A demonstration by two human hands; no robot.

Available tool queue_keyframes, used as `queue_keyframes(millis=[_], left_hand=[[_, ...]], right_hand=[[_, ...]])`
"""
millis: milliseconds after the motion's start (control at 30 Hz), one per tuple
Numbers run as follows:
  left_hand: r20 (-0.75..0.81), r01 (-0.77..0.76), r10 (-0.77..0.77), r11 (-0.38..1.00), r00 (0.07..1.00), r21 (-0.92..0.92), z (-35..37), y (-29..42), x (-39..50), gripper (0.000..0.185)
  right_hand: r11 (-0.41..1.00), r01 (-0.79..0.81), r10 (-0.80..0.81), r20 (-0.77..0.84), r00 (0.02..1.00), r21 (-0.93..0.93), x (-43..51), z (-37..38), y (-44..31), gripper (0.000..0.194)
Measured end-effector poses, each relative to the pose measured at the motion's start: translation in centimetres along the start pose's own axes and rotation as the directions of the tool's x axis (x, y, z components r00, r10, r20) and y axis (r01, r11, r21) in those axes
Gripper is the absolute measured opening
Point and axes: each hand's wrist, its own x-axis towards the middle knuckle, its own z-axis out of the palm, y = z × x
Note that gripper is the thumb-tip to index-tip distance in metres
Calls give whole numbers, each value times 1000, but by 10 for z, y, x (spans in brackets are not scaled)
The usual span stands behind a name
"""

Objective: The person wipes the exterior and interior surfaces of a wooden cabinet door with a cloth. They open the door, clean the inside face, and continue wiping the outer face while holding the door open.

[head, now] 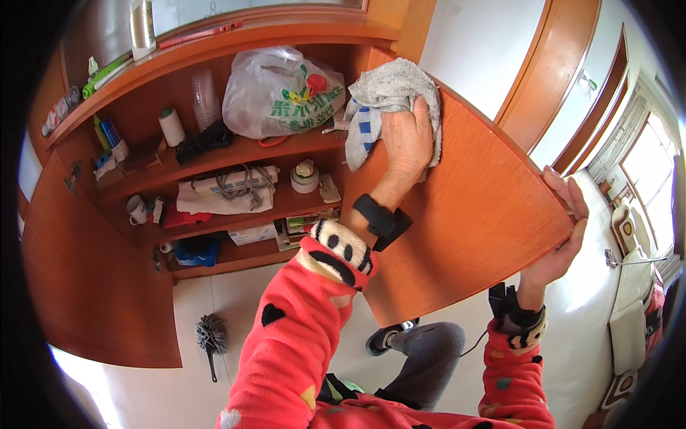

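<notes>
My left hand [405, 137] presses a grey terry cloth [394, 86] with blue marks against the upper inner face of an open wooden cabinet door [471, 214]. Part of the cloth hangs below and beside the fingers. At the door's outer edge, my right hand [563, 230] grips the corner, its fingers around the far side and partly hidden. Behind the door's hinge side stands the wooden cabinet [316, 145] with filled shelves. A full plastic bag [284, 102] lies on its upper shelf, close to the cloth.
Another cabinet door [102, 268] stands open at the left. Shelves hold a power strip with a coiled cable [236, 185], a white mug [136, 209] and stacked plastic cups [204, 99]. A grey duster [211, 335] lies on the tiled floor. Chairs [627, 316] stand far right.
</notes>
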Motion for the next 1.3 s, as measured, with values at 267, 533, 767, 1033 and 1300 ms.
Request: queue_keyframes(millis=[267, 533, 767, 1033, 1300], left_hand=[[3, -52, 51, 995, 999, 90, -10, -50, -72, 46], [145, 470, -498, 862, 855, 190, -40, -101, -135, 51], [83, 624, -665, 730, 742, 277, -80, -163, -215, 59], [106, 786, -830, 553, 547, 276, -78, -158, -165, 59], [320, 141, -68, 967, 945, -211, -69, -64, -85, 48]], right_hand=[[998, 18, -18, -3, 1000, -60, -2, 2, 0, 53], [992, 1, -4, -30, 1000, -122, -4, 15, -11, 53], [976, -61, 25, -172, 985, -209, -12, 39, -23, 53], [982, -36, 6, -161, 987, -187, -14, 54, -31, 51], [887, -153, -24, -374, 927, -436, -18, 77, -33, 50]])
